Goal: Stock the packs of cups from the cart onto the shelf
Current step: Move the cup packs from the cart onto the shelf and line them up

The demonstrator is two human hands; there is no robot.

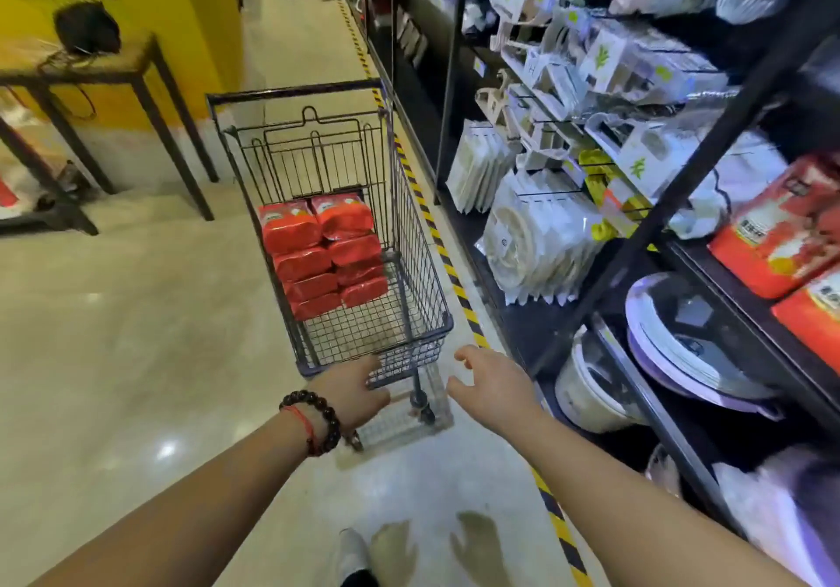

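Several red packs of cups (pixel 325 254) lie stacked in two columns at the far end of a wire shopping cart (pixel 422 268) standing in the aisle. My left hand (pixel 352 388), with a bead bracelet on the wrist, reaches to the cart's near end, fingers relaxed and holding nothing. My right hand (pixel 488 382) hovers just right of the cart's near corner, fingers loosely spread and empty. More red packs of cups (pixel 772 241) sit on the dark shelf (pixel 691 263) at the right.
The shelf unit along the right carries white packaged plates (pixel 536 241), hanging goods and purple-rimmed basins (pixel 682 350). A yellow-black floor stripe (pixel 447 263) runs beside the cart. A dark table (pixel 136 68) with a black bag stands at the left against a yellow wall.
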